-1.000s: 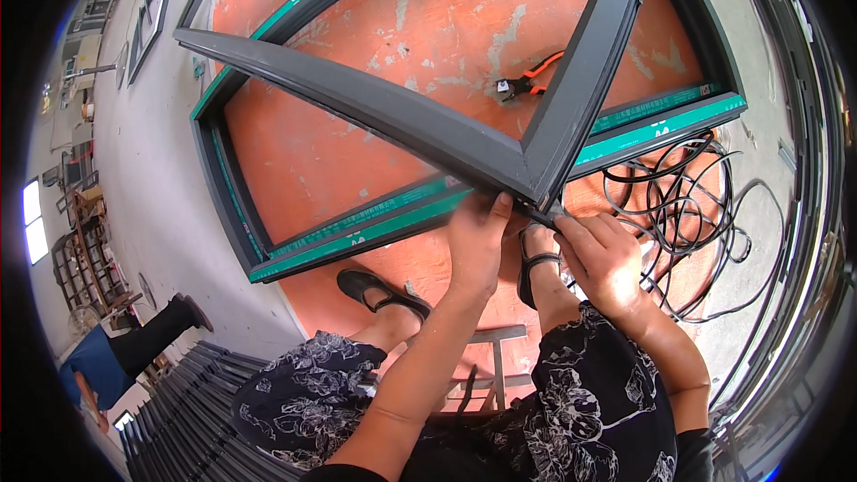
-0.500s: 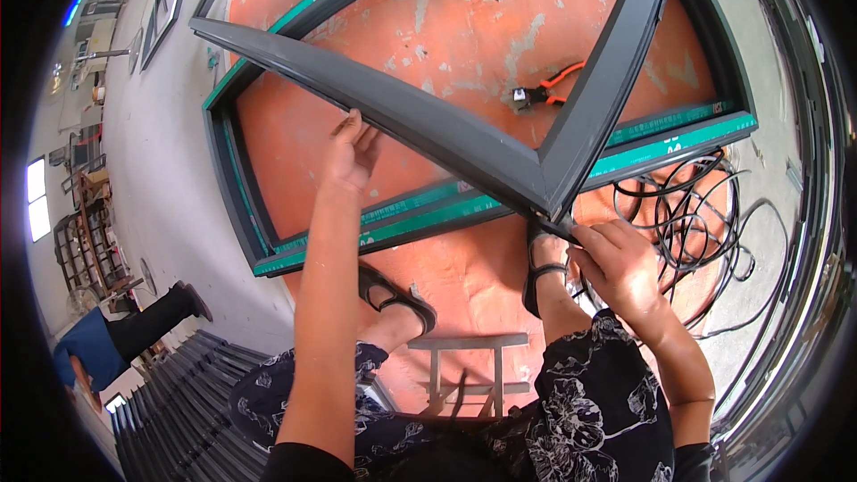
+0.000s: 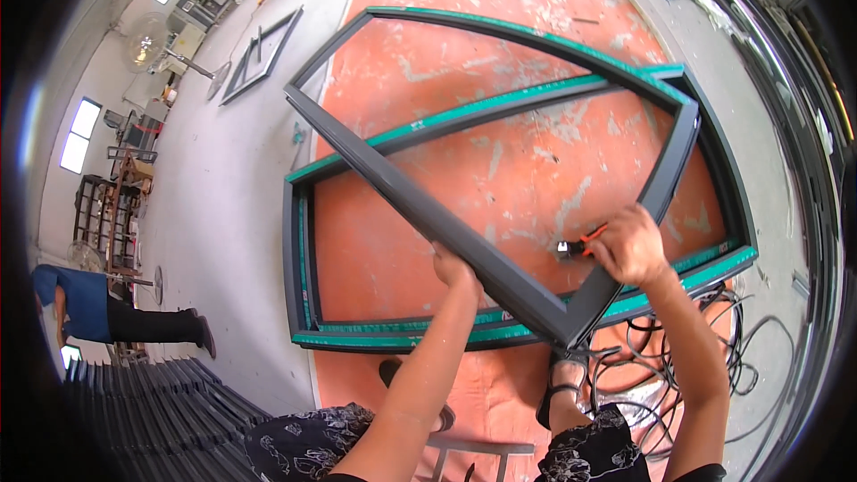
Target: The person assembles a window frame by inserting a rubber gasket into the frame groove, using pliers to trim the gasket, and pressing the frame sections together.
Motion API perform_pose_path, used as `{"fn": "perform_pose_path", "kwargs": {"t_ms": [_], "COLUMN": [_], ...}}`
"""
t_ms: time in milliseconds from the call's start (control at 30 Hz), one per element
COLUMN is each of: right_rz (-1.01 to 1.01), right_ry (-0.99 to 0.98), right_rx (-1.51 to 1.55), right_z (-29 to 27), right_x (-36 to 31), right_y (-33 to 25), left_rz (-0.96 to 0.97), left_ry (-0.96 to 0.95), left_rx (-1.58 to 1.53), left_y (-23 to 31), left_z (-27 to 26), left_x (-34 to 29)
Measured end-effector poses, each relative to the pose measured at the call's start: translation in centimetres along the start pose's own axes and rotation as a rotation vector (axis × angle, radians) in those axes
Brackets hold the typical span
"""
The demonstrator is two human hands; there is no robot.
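A dark grey window frame (image 3: 428, 205) is tilted up in front of me, one corner close to my feet. Its far side carries green film. My left hand (image 3: 453, 266) is closed on the long left rail, the fingertips hidden behind it. On the short right rail, my right hand (image 3: 632, 245) is closed with its fingers bent over the profile. Just beside those fingers are orange-handled cutting pliers (image 3: 571, 248), which appear to lie on the floor, handles partly covered by the hand. A second grey frame with green film (image 3: 357, 339) lies flat beneath.
Tangled black cable (image 3: 643, 339) lies right of my feet. Below me stands a small stool frame (image 3: 482, 448). Dark profiles (image 3: 161, 411) are stacked at lower left, near a person in blue (image 3: 85, 303). Another small frame (image 3: 261, 58) and a fan (image 3: 152, 46) stand farther left.
My right hand has left the near corner and moved up onto the right rail. The left hand still grips the long rail. The head view has shifted, showing more of the raised frame.
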State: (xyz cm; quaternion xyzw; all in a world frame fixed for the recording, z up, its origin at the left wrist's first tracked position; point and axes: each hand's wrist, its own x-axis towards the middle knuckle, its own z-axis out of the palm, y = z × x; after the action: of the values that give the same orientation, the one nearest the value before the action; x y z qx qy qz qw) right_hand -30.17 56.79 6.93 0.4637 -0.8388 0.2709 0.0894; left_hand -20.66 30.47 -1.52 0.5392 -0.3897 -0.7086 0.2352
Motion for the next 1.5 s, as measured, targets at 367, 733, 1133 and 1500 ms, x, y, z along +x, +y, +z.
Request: {"fn": "perform_pose_path", "kwargs": {"t_ms": [367,733,1133,1500], "right_rz": [0.156,0.251,-0.378,0.004], "right_ry": [0.049,0.013,-0.067,-0.025], "right_rx": [-0.076,-0.020,0.305,-0.094], "right_z": [6.7,11.1,8.9,13.3], "right_x": [-3.7,6.4,-4.9,-9.0], "right_y": [-10.5,-18.4,-14.0,8.4], "left_rz": [0.030,-0.193,-0.542,-0.808], "left_ry": [-0.127,-0.319,-0.467,-0.549], "left_rx": [0.301,0.674,0.610,0.089], "left_y": [0.9,13.9,14.2,10.1], "left_z": [-10.1,-10.6,-18.2,-24.9], "left_x": [6.9,15.1,0.6,-3.6]}}
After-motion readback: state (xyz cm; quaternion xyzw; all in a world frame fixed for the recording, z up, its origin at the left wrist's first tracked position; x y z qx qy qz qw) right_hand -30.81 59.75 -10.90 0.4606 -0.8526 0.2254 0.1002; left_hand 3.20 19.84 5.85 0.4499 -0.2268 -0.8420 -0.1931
